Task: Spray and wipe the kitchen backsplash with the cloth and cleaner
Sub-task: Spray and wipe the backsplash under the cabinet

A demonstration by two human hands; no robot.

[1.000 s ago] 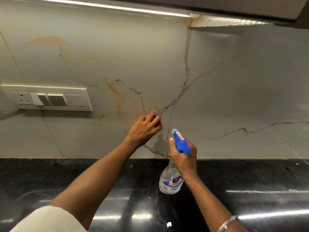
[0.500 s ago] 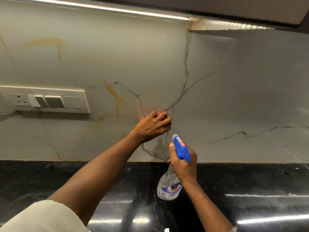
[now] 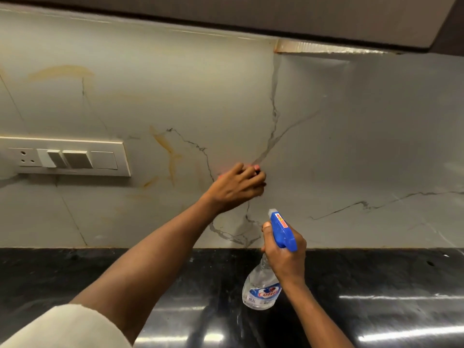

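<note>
Marble-look backsplash (image 3: 351, 146), marked by grey veins and orange-brown streaks, is shown above a glossy black countertop (image 3: 75, 272) and beneath the underside of a dark cabinet (image 3: 251, 18). A white switch plate (image 3: 67, 156) is mounted on the wall at the left, well apart from both hands. The left hand (image 3: 237, 187) is pressed against the backsplash near the point where several veins meet. Its fingers are curled and bunched together over a cloth (image 3: 256, 168), of which only small pink-red edges are seen past the knuckles and at the thumb side. A cream sleeve (image 3: 62, 327) is seen at the upper arm. The spray bottle (image 3: 261, 287) is gripped in the right hand (image 3: 283, 257) just below and to the right of the left hand. Its fingers are wrapped round the neck beneath the blue spray head, and one fingertip is seen beside that head. Whether the trigger is being squeezed cannot be told. The bottle is held tilted, with its nozzle directed up at the wall and its clear, labelled body hanging in front of the countertop.
</note>
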